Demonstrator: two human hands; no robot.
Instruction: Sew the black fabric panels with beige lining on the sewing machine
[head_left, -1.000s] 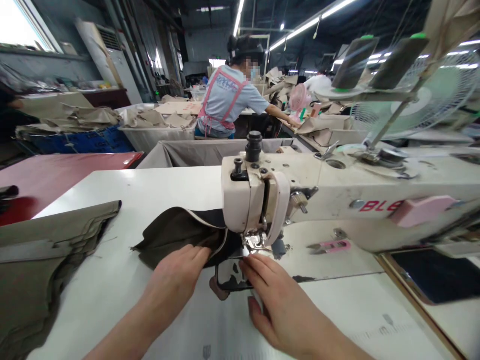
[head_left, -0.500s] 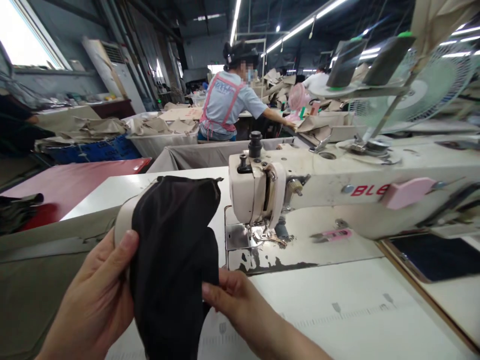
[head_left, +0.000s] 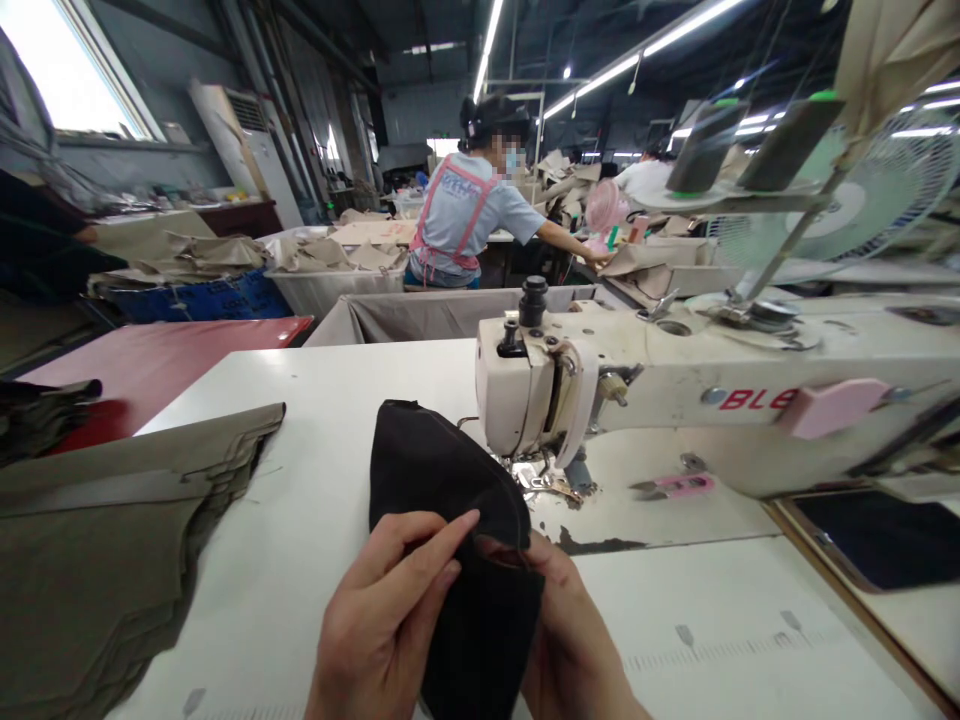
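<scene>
While two thread cones [head_left: 750, 145] stand beyond, the left hand [head_left: 386, 610] and right hand [head_left: 574, 625] grip one black cloth [head_left: 491, 625].

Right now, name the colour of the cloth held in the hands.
The cloth is black; the head view shows it best.

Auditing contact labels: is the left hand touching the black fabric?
Touching. The head view shows the left hand with its thumb and index fingertip resting on the black fabric, no gap visible.
</scene>
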